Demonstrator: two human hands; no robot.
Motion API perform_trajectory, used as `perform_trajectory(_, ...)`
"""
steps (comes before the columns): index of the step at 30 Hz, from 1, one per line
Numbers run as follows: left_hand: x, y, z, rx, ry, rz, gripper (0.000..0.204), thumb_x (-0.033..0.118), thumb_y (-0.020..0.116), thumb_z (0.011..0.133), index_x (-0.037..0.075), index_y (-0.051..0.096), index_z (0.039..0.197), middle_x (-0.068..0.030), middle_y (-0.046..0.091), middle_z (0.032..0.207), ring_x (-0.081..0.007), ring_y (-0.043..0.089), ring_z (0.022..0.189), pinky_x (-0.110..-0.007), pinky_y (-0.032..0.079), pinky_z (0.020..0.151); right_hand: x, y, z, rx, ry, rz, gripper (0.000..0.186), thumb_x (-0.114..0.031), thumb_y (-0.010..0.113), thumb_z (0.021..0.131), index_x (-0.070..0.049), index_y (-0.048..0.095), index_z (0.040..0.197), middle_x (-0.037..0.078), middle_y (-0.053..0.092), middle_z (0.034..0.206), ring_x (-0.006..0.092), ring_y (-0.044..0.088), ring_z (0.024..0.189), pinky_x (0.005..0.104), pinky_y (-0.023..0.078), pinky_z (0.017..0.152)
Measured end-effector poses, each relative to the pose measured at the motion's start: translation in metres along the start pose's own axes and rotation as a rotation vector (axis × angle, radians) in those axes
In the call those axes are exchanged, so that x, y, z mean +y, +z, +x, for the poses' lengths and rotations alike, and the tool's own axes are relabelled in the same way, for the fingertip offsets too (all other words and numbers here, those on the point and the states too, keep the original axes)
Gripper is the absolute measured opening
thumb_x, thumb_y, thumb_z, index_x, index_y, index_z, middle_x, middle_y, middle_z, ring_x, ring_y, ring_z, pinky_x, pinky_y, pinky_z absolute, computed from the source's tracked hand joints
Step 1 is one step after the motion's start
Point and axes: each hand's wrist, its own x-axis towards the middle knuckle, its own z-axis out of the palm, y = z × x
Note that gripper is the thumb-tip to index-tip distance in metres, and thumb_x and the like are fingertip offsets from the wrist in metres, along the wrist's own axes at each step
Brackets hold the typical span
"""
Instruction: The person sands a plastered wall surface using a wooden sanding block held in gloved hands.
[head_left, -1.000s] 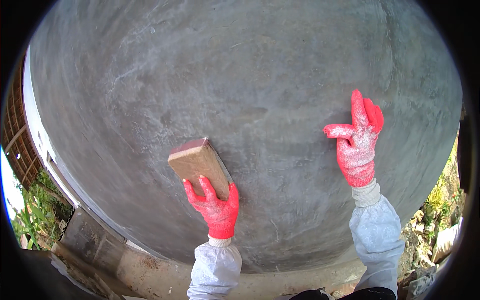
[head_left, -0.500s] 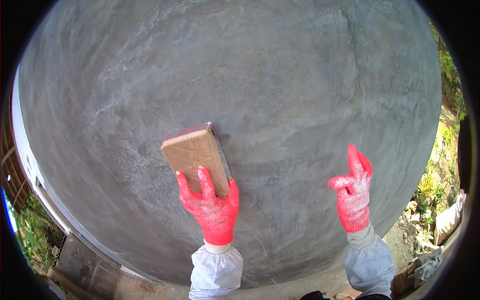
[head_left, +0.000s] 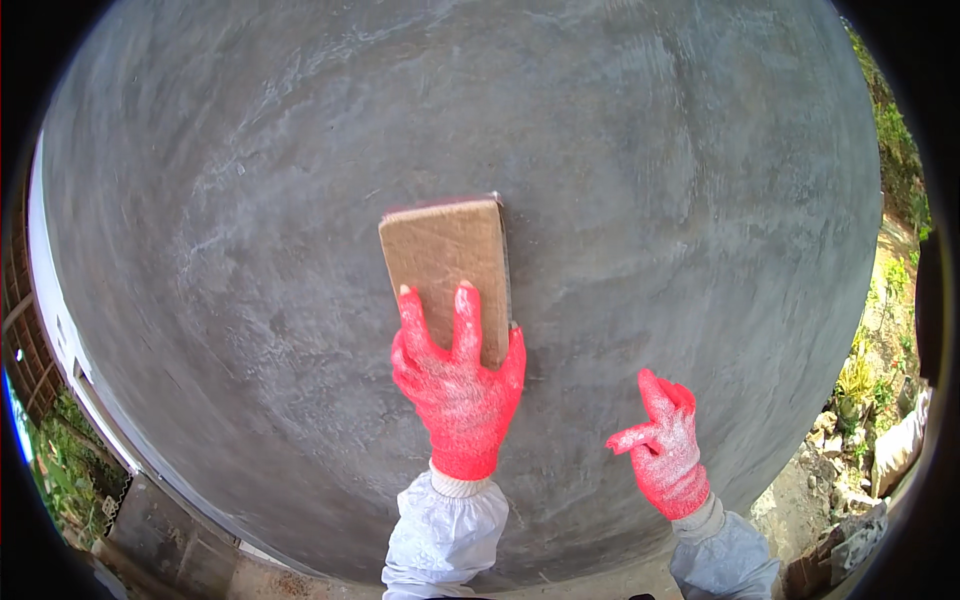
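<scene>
My left hand [head_left: 460, 395], in a red glove whose worn fingertips show bare skin, grips the lower end of a tan rectangular block [head_left: 445, 240] with a reddish far edge. Its fingers lie over the block's broad face, and the thumb presses along the right side. The block is against the grey plastered wall [head_left: 600, 200], its other face hidden. Lower to the right, my right hand [head_left: 665, 445] wears a matching glove. Thumb and forefinger stand apart with nothing between them; the other fingers are partly hidden.
Streaks and paler patches mark the wall surface. Past its right edge are rubble [head_left: 830, 445], plants [head_left: 855, 375] and a whitish sack-like thing [head_left: 900, 445]. At the left rim run a white edge strip [head_left: 62, 320] and greenery [head_left: 65, 460].
My left hand has slid the block up and to the right along the wall, turning it more upright. The right hand has moved down and to the left.
</scene>
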Motion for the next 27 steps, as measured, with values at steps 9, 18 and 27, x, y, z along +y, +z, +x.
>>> perform_trajectory(9,0.036,0.009,-0.071,-0.076,-0.004,0.021,0.074,0.037,0.086,0.07,0.03,0.056,0.137,-0.0206,0.041,0.148,-0.0416,0.05,0.113,-0.053,0.046,0.089,-0.017,-0.003,-0.013,-0.091,-0.071,-0.022,0.04,0.004,0.065,0.063,-0.028,0.082,0.08,0.018,0.05,0.145,0.0383,0.048,0.12,0.0492,0.034,0.104)
perform_trajectory(18,0.039,0.003,0.1,0.098,-0.067,0.073,0.076,0.029,0.084,0.075,0.018,0.052,0.143,-0.0242,0.034,0.154,-0.0435,0.049,0.121,-0.051,0.044,0.097,-0.013,-0.01,-0.019,-0.151,0.002,0.006,0.036,0.001,0.067,0.062,-0.025,0.081,0.082,0.018,0.048,0.145,0.0374,0.048,0.12,0.0493,0.033,0.103)
perform_trajectory(27,0.067,-0.006,-0.064,-0.326,-0.062,-0.168,0.063,0.029,0.082,0.079,0.02,0.059,0.137,-0.0278,0.037,0.152,-0.0427,0.055,0.116,-0.048,0.049,0.092,-0.038,0.058,0.0,0.075,0.067,-0.114,0.086,-0.034,0.075,0.071,0.007,0.039,0.138,0.019,0.056,0.111,0.0407,0.05,0.111,0.0551,0.03,0.105)
